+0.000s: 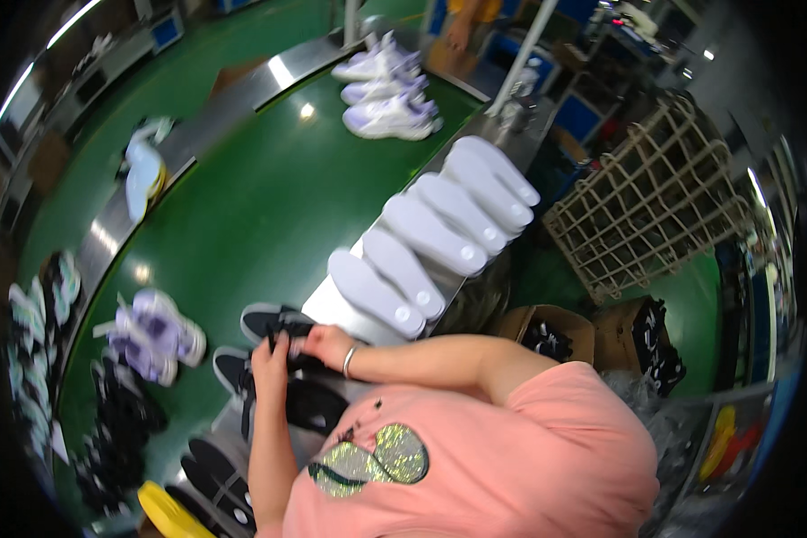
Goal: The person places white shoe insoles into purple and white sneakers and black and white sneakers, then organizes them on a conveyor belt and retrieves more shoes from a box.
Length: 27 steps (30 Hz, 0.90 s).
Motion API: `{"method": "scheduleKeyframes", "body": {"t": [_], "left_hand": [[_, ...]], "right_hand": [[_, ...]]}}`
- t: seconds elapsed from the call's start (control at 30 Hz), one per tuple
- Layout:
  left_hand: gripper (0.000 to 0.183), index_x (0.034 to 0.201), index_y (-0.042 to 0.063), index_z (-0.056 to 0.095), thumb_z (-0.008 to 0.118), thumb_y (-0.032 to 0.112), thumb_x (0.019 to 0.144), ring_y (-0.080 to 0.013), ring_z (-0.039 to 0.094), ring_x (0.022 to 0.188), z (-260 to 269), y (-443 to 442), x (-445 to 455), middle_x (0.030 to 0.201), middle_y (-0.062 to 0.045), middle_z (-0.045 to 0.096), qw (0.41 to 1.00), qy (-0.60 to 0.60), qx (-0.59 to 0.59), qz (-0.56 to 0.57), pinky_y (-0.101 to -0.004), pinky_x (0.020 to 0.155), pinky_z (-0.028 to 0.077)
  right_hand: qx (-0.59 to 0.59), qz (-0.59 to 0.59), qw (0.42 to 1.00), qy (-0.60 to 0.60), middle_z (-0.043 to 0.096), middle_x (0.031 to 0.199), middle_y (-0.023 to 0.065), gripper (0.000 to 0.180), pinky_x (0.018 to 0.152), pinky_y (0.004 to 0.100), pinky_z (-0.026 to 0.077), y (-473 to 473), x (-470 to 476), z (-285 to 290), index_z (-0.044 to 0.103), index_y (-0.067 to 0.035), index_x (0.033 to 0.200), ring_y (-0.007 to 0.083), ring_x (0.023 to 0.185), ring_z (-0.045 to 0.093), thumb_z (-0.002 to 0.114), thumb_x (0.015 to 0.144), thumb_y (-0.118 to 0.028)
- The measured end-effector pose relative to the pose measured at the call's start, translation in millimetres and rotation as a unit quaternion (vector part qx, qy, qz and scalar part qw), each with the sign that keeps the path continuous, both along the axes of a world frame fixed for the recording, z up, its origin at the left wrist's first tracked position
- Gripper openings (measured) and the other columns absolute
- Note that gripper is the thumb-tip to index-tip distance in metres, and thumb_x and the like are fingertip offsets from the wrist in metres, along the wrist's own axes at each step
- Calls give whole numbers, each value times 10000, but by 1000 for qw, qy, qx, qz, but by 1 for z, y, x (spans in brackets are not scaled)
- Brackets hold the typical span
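Note:
A black-and-grey shoe (265, 321) with a white sole edge lies before me at the belt's near edge, and a second black shoe (232, 370) sits beside it. My left hand (271, 358) pinches a black shoelace (273, 336) over the first shoe. My right hand (324, 345), a bracelet at its wrist, has its fingers closed at the lacing of that same shoe; blur hides exactly what they pinch. The lower part of the second shoe is partly behind my left forearm. Close by my left forearm rests a black insole (316, 405).
Stacks of white insoles (403, 269) line the metal ledge at right. Lilac-and-white shoes stand on the green belt (242, 202), one group (155, 336) at left, another (390, 94) far off. Black shoes (118, 424), dark insoles (215, 477), cardboard boxes (551, 323) and a wire-mesh cage (652, 195) surround me.

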<state>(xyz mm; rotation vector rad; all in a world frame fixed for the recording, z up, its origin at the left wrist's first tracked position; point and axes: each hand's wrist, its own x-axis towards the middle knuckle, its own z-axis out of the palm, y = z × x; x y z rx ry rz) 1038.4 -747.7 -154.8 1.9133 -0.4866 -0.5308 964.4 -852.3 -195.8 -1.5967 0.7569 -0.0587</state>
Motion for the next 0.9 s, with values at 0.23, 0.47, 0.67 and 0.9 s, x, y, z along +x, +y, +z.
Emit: {"method": "scheduleKeyframes", "body": {"t": [0.23, 0.47, 0.67, 0.9], "left_hand": [[269, 797, 15, 557, 617, 258, 697, -118, 484, 686, -18, -3, 11, 729, -34, 560, 937, 317, -121, 83, -245, 626, 358], [175, 778, 4, 565, 586, 169, 723, -110, 528, 660, -11, 11, 15, 729, -40, 577, 920, 375, -110, 25, -232, 629, 403], [215, 810, 22, 562, 540, 234, 783, -90, 518, 631, -12, 0, 6, 694, -22, 571, 942, 310, -123, 45, -229, 622, 403], [223, 742, -12, 543, 527, 208, 770, -119, 497, 563, -24, 1, 12, 621, -67, 547, 990, 119, -2, 80, -255, 538, 398]], "right_hand": [[148, 33, 987, -53, 499, 641, 10, 403, 449, 197, 384, -3, -11, 16, 523, -41, 783, 81, 522, 456, 582, 718, -434], [188, 8, 982, 4, 478, 594, 1, 345, 430, 193, 390, -2, -5, 26, 515, -65, 664, 78, 464, 454, 618, 698, -392], [201, 10, 980, -4, 476, 531, 10, 208, 390, 201, 358, -12, -7, 21, 520, -42, 660, 85, 423, 440, 602, 725, -222], [376, 243, 894, -14, 435, 492, 7, 141, 396, 202, 319, -32, -27, 53, 510, -28, 697, 90, 409, 398, 547, 761, -147]]}}
